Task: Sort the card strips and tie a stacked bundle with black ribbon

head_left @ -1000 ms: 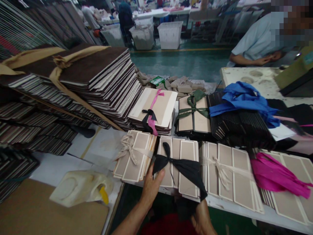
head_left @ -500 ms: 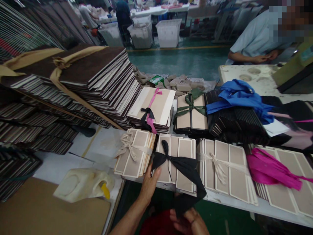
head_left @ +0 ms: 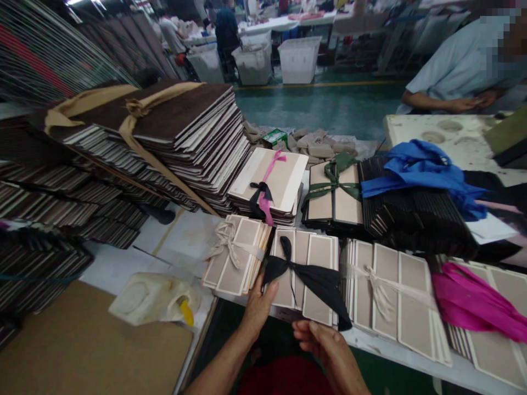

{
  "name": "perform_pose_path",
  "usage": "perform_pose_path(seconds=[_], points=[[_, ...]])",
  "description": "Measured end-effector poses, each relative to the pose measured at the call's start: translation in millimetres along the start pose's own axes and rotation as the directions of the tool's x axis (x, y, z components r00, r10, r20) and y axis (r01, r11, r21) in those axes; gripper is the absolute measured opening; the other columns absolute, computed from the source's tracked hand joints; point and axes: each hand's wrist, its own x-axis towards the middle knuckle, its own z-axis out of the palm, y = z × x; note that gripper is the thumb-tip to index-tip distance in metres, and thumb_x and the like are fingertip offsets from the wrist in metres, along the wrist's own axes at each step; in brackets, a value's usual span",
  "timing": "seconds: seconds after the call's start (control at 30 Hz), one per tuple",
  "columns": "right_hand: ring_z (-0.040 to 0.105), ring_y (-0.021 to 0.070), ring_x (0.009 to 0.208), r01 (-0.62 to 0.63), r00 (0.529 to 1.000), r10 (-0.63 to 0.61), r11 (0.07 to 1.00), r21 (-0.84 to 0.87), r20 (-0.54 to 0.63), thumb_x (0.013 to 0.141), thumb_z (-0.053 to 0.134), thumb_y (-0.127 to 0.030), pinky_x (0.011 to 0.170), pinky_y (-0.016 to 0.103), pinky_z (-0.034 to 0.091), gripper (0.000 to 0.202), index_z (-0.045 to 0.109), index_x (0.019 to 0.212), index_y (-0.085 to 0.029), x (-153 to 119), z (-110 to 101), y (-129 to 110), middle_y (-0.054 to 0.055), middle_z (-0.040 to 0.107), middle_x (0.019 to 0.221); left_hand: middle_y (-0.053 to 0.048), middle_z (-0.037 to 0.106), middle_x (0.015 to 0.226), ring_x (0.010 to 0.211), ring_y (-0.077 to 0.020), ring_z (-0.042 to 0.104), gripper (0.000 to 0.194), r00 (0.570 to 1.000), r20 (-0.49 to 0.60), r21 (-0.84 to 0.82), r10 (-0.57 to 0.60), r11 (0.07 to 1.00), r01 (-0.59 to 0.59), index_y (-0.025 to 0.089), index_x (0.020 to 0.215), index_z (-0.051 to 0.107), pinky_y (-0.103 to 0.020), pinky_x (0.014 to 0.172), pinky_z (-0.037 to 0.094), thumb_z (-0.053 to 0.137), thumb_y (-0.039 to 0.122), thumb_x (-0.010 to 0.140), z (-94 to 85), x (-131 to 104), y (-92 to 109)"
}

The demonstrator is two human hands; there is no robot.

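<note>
A bundle of beige panels with pale borders (head_left: 320, 258), tied with a black cloth strip (head_left: 317, 280), lies at the near edge of the table. My left hand (head_left: 260, 307) grips its lower left corner, thumb on top and fingers hidden at the side. Just below the bundle's front edge is my right hand (head_left: 323, 343), its fingers loosely curled, nothing visible in them. The strip's loose end hangs at the bundle's lower right corner. Close on the left sits a bundle with a cream tie (head_left: 239, 252), and on the right another with a white tie (head_left: 391, 291).
Tall stacks of dark panels (head_left: 197, 131) rise at the back left. A white plastic jug (head_left: 144, 299) lies on the left. Bundles with pink (head_left: 477, 302), green (head_left: 335, 178) and blue (head_left: 424, 170) cloth line the table. A co-worker (head_left: 448, 71) sits across at the right.
My right hand has let go of the black strip's end, which now lies over the bundle's corner, and has moved up towards the bundle. My left hand keeps its hold. The view has shifted slightly left.
</note>
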Motion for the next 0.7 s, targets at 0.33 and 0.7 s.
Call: perform_pose_path(seconds=[0.33,0.7], points=[[0.065,0.0253,0.089,-0.078,0.959,0.165,0.936,-0.342,0.232,0.072,0.065,-0.077,0.076,0.032,0.049,0.062,0.076,0.088,-0.018,2.4,-0.9,36.3,0.009,0.073,0.092,-0.014,0.035,0.155,0.146,-0.0276,0.028,0.076,1.0,-0.029,-0.101,-0.005,0.995,0.002,0.015,0.146,0.039,-0.04,0.122,0.025,0.055,0.06,0.086,-1.9,-44.4,-32.0],[0.066,0.0291,0.089,0.33,0.944,-0.151,0.496,-0.803,0.295,0.088,0.047,-0.047,0.081,0.038,0.045,0.034,0.071,0.091,-0.023,32.7,29.3,59.7,0.008,0.071,0.091,-0.008,0.061,0.131,0.127,-0.0289,0.054,0.048,0.925,0.044,0.712,0.377,0.638,-0.294,0.032,0.128,0.063,-0.043,0.109,0.048,0.056,0.018,0.082,-163.8,-184.4,-193.8]])
